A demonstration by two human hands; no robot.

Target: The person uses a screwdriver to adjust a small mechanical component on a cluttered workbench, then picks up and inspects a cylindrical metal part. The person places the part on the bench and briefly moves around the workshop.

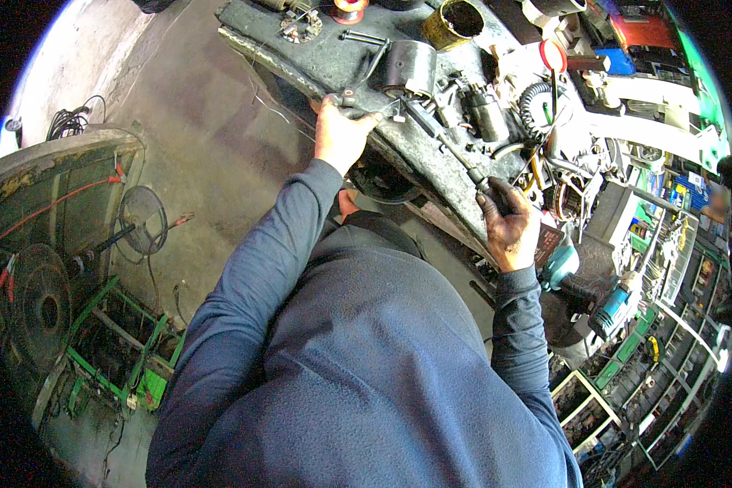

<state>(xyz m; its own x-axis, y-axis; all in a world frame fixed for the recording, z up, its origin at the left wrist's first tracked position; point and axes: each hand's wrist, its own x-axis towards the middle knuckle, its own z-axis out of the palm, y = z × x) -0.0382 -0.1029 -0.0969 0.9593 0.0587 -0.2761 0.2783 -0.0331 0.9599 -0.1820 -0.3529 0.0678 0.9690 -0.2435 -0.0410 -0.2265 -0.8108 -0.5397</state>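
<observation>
Over the front edge of the workbench (293, 61), my left hand (343, 137) is closed, thumb and fingers pinching a small dark metal part (348, 99) with a coppery spot. Further right, my right hand (512, 221), its fingers blackened, grips the dark handle of a long-shafted tool (457, 159). The tool's thin metal shaft widens into a thicker dark front section that points toward my left hand; its tip stops short of my left fingers. Just beyond both hands lies a black metal cylinder (409, 69). Whether the pinched part joins that cylinder, I cannot tell.
A rusty yellow can (453, 24), a smaller motor-like cylinder (486, 114) and a coiled black cable (538, 104) crowd the bench. Teal power tools (561, 264) sit to the right. At left, a green metal frame (118, 342) and a handwheel (142, 220) stand on the floor.
</observation>
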